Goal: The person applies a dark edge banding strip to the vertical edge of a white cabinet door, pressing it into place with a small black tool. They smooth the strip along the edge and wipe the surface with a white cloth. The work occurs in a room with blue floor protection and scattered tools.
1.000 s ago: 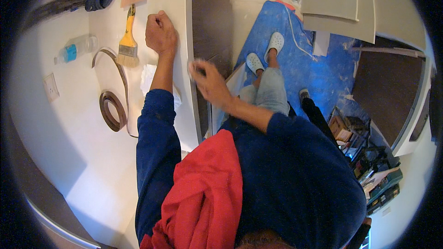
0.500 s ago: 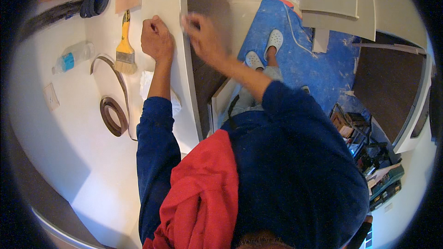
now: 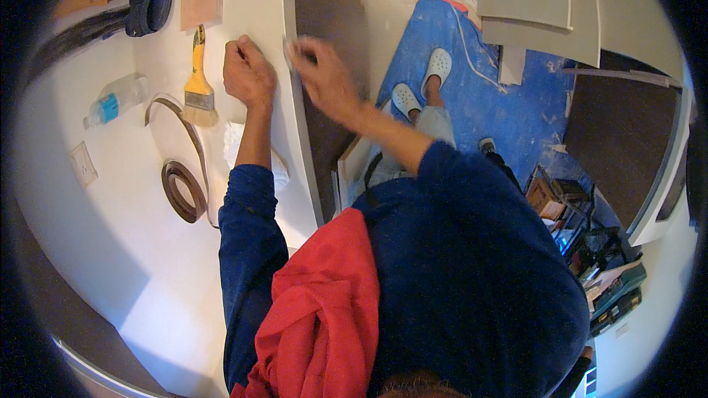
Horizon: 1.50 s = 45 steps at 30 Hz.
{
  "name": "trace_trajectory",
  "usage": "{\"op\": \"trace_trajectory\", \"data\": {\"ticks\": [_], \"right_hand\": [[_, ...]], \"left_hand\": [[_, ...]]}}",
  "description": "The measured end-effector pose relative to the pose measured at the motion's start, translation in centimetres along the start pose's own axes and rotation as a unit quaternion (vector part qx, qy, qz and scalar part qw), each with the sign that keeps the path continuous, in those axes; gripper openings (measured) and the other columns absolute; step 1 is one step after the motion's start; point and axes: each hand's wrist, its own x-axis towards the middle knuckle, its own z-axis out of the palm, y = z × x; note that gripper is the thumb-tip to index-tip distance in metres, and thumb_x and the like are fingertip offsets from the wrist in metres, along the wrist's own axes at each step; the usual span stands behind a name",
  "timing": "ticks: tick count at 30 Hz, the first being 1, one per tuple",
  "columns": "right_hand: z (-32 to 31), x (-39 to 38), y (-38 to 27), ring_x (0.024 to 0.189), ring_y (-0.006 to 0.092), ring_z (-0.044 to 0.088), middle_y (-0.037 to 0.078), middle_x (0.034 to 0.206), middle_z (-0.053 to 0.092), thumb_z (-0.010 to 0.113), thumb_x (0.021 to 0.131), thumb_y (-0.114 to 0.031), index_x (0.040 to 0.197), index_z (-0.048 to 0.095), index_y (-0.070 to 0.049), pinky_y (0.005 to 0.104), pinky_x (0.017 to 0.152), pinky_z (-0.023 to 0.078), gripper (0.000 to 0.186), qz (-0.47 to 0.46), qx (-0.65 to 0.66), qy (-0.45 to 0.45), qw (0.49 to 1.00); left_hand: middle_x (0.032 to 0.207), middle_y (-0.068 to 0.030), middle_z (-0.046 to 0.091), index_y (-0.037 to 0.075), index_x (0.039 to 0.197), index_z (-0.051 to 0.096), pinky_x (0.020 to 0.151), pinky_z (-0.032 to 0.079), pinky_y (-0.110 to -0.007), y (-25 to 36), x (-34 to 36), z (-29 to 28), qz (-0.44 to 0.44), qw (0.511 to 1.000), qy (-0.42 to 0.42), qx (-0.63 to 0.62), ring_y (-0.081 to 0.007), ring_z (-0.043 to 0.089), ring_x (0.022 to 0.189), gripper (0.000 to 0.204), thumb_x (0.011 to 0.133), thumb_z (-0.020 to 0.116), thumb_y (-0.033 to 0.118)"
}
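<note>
My left hand (image 3: 249,74) is closed with curled fingers above the white panel (image 3: 262,0); whatever it may hold is hidden. Across the panel's long edge, my right hand (image 3: 324,81) is bent with its fingertips at that edge. Motion smears it, and a small pale thing at the fingertips is too blurred to name. Just left of my left hand lies a paintbrush (image 3: 198,81) with a yellow handle and pale bristles. A roll of brown edging strip (image 3: 173,191) lies nearer, its loose end curving up past the brush.
A clear bottle (image 3: 118,101) and dark sandals (image 3: 151,4) are at left. Beyond the panel's edge is a dark brown surface (image 3: 328,22). Blue sheeting (image 3: 472,110) covers the floor, where a person's pale clogs (image 3: 437,66) show. Tools and boxes (image 3: 582,214) crowd the right.
My right hand has shifted slightly down along the panel's edge, still blurred. My left hand keeps nearly the same pose. Brush and strip sit slightly lower in view.
</note>
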Motion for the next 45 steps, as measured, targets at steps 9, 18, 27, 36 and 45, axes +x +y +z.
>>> {"op": "trace_trajectory", "data": {"ticks": [9,18,27,36,45], "right_hand": [[0.4,0.0,-0.6,0.125,0.0413,0.06,0.019,0.136,0.061,0.061,0.089,0.003,0.146,0.061,-0.01,0.049,0.105,0.053,0.059,0.014,-0.049,0.0,0.999],[0.3,-9.6,-6.3,0.128,0.0423,0.058,0.021,0.142,0.056,0.063,0.089,0.005,0.152,0.057,-0.009,0.0502,0.111,0.05,0.065,0.01,-0.036,-0.063,0.997],[1.3,-1.4,-1.0,0.127,0.0454,0.058,0.022,0.141,0.057,0.057,0.091,0.003,0.154,0.053,-0.008,0.0501,0.111,0.05,0.064,0.001,-0.049,-0.021,0.999],[-6.3,-15.7,-7.7,0.13,0.0382,0.061,0.023,0.132,0.066,0.059,0.105,-0.026,0.141,0.065,-0.006,0.0454,0.111,0.05,0.041,0.262,0.173,-0.342,0.886],[-14.9,-9.8,2.1,0.101,0.0262,0.065,0.015,0.114,0.068,0.056,0.108,-0.012,0.133,0.067,0.001,0.0356,0.091,0.052,0.03,0.186,-0.023,-0.078,0.979]], "left_hand": [[0.078,-0.0157,0.07,0.009,0.089,0.065,0.069,0.05,-0.052,-0.4,0.2,0.2,-0.004,1.0,-0.001,0.012,-0.0392,0.066,0.073,0.042,0.11,0.051,0.042],[0.08,-0.018,0.069,0.006,0.089,0.064,0.069,0.049,-0.055,-0.7,0.0,0.3,0.02,0.999,0.015,-0.032,-0.0432,0.066,0.076,0.044,0.109,0.051,0.043],[0.084,-0.0186,0.072,0.007,0.091,0.066,0.07,0.05,-0.056,-1.1,0.3,0.5,-0.001,1.0,0.008,-0.022,-0.0443,0.068,0.079,0.043,0.108,0.051,0.043],[0.095,-0.0167,0.071,0.006,0.097,0.065,0.075,0.054,-0.053,2.4,-0.3,-1.1,0.107,0.991,-0.078,-0.004,-0.0387,0.071,0.09,0.038,0.103,0.065,0.043],[0.097,-0.0172,0.065,0.008,0.106,0.057,0.078,0.055,-0.056,2.3,-2.0,-1.4,0.124,0.988,-0.094,0.007,-0.041,0.068,0.093,0.04,0.094,0.075,0.041]]}}
